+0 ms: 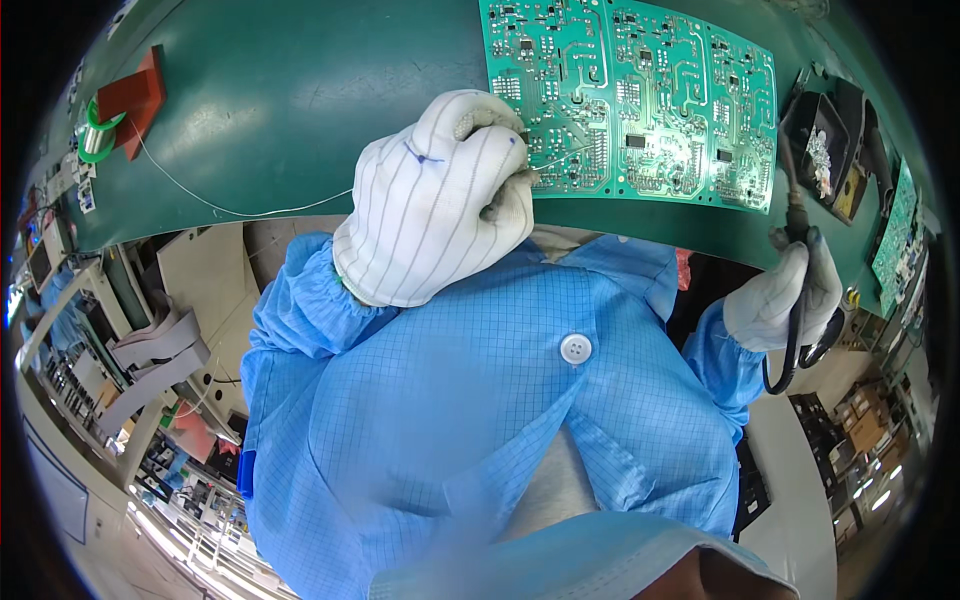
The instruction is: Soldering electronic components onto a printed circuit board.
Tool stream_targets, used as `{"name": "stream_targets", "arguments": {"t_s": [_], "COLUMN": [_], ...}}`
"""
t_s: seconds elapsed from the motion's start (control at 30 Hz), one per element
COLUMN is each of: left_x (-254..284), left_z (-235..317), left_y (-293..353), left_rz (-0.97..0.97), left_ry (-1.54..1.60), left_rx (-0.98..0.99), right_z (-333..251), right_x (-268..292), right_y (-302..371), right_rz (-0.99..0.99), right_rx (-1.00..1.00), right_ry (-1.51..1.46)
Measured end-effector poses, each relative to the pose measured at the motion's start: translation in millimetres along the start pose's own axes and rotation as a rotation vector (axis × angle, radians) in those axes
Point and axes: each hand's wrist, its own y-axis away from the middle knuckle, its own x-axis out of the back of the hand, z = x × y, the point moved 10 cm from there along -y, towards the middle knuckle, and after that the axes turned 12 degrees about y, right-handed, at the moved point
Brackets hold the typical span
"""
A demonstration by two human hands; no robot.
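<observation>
My left hand (435, 205), in a white striped glove, is closed in a pinch on thin solder wire (250, 215). The wire trails left to a green-rimmed spool (97, 137) by a reddish-brown stand (137, 97); its free end sticks out past my fingers over the circuit board panel (690, 110). This green panel lies on the table, its left edge beside my fingertips. Off to the right, my right hand (785, 300), also gloved, grips a soldering iron (796, 215) with a dark cable looping below. The iron points up, alongside a black tray, away from the panel.
The green tabletop (320, 90) curves across the far side. At the right stand the black tray (850, 185) with a pale crumpled mass in it and another green circuit board (897, 245). Beyond the table at lower left are grey racks (155, 365) and equipment.
</observation>
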Motion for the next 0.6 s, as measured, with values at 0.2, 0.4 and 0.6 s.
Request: {"name": "stream_targets", "arguments": {"t_s": [0.2,0.4,0.6], "left_x": [-3,-4,-4], "left_z": [1,1,2], "left_y": [4,7,9], "left_rz": [0.013,0.002,-0.018], "left_ry": [0.036,0.028,0.046], "left_rx": [0.030,0.031,0.032], "right_z": [-43,-75,-78], "right_x": [-23,-30,-31], "right_y": [24,42,46], "right_rz": [-0.271,-0.406,-0.379], "right_rx": [0.258,0.640,0.661], "right_ry": [-0.320,-0.401,-0.440]}}
